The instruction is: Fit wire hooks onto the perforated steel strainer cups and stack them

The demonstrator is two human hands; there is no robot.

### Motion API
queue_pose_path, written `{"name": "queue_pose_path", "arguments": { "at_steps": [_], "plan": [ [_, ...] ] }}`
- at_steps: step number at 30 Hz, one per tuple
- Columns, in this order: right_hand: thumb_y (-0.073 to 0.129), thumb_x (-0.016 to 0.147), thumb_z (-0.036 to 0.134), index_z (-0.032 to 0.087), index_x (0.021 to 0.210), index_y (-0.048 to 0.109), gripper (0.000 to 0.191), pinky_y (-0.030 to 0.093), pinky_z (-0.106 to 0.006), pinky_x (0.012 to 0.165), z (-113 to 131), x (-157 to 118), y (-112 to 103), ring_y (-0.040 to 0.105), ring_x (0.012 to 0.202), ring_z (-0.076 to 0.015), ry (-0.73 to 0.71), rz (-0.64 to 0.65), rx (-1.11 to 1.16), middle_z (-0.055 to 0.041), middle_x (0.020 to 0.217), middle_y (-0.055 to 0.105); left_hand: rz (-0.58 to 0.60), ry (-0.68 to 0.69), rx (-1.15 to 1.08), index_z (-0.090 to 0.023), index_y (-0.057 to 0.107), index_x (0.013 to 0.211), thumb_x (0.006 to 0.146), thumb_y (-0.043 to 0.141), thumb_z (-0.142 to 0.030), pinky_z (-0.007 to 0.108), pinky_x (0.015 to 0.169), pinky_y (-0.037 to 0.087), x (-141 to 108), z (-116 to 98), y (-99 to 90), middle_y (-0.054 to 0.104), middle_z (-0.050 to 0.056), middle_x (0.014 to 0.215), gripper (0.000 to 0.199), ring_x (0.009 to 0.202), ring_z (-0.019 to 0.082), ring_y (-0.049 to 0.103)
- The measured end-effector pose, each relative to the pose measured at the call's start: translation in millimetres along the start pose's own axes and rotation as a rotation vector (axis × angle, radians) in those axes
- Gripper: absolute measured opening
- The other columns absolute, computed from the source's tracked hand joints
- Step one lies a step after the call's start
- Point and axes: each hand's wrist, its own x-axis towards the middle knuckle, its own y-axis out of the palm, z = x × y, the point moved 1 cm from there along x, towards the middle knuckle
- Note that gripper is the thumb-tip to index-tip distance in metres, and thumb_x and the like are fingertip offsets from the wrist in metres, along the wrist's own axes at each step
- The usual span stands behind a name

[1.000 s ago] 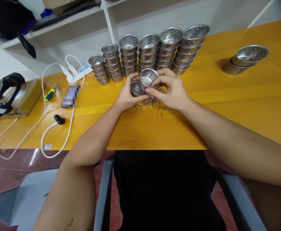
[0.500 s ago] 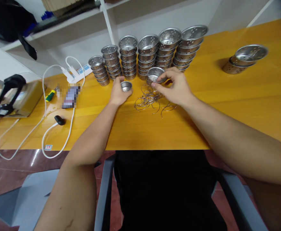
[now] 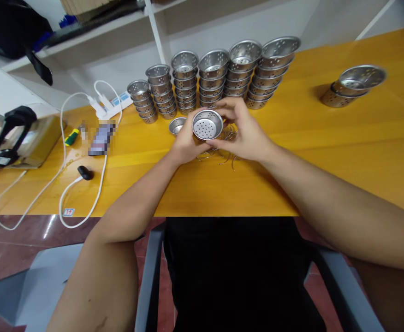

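Between my two hands is a perforated metal cup [image 3: 207, 125], its open top tilted toward me. My left hand [image 3: 187, 144] wraps its left side, with the thumb below the rim. My right hand [image 3: 242, 131] grips the right side, thumb low and fingers at the far edge. Another perforated cup [image 3: 177, 125] stands on the table just left of my left hand and is partly covered by it. Beneath and behind my right hand lies a tangle of curved metal wires [image 3: 222, 154], mostly hidden.
Several stacks of perforated cups [image 3: 213, 69] line the back of the table [image 3: 222, 193]. Two more nested cups [image 3: 352, 85] stand at the right. On the left are a phone [image 3: 101, 139], a power strip [image 3: 117, 105], white cables, a green-yellow tool [image 3: 72, 137] and a box [image 3: 44, 143].
My left hand has let go of the small cup, leaving it on the table, and moved right. The cup in my right hand came nearer and tilted, and both hands now hold it.
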Motion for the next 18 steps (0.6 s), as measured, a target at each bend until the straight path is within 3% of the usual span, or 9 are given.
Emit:
{"name": "queue_pose_path", "arguments": {
  "at_steps": [2, 4, 8, 11, 18],
  "plan": [
    [0.107, 0.1, 0.071, 0.032, 0.182, 0.056, 0.104, 0.072, -0.059, 0.125, -3, 1, -5, 0.081, 0.144, -0.041, 0.024, 0.031, 0.031, -0.0163, 0.167, 0.082, -0.025, -0.037, -0.034, -0.032, 0.036, 0.193, 0.11, 0.099, -0.069, 0.07, 0.15, 0.056, -3, 10, 5.8, 0.068, 0.02, 0.177, 0.11, 0.173, 0.047, 0.07],
    [0.093, 0.113, 0.062, 0.028, 0.179, 0.061, 0.08, 0.074, -0.054, 0.116, -12, 2, -13, 0.083, 0.13, -0.0356, 0.049, 0.043, 0.003, -0.0182, 0.167, 0.083, -0.068, -0.097, -0.075, -0.031, 0.041, 0.188, 0.108, 0.1, -0.072, 0.067, 0.149, 0.059, -3, 19, 9.3, 0.069, 0.02, 0.173, 0.108, 0.17, 0.046, 0.071],
    [0.075, 0.113, 0.035, 0.024, 0.145, 0.086, 0.035, 0.07, -0.062, 0.119, -34, 5, -22, 0.083, 0.125, -0.039, 0.04, 0.218, -0.26, -0.0173, 0.141, 0.088, -0.123, -0.215, -0.22, -0.028, 0.053, 0.171, 0.1, 0.1, -0.09, 0.062, 0.14, 0.066, -1, 26, 13.3, 0.075, 0.018, 0.162, 0.106, 0.156, 0.04, 0.08],
    [0.072, 0.111, 0.026, 0.027, 0.128, 0.093, 0.027, 0.067, -0.067, 0.125, -42, 5, -21, 0.082, 0.127, -0.0416, 0.043, 0.337, -0.379, -0.0169, 0.128, 0.087, -0.088, -0.314, -0.307, -0.025, 0.059, 0.16, 0.093, 0.098, -0.101, 0.061, 0.133, 0.07, -1, 20, 14.0, 0.079, 0.017, 0.154, 0.108, 0.143, 0.037, 0.085],
    [0.079, 0.112, 0.031, 0.025, 0.111, 0.089, 0.011, 0.067, -0.062, 0.111, -35, 4, -17, 0.082, 0.115, -0.0407, 0.08, 0.321, -0.388, -0.0174, 0.114, 0.084, -0.055, -0.348, -0.384, -0.025, 0.063, 0.154, 0.088, 0.101, -0.102, 0.066, 0.132, 0.071, 1, 7, 12.3, 0.08, 0.015, 0.148, 0.109, 0.137, 0.037, 0.086]
  ]
}}
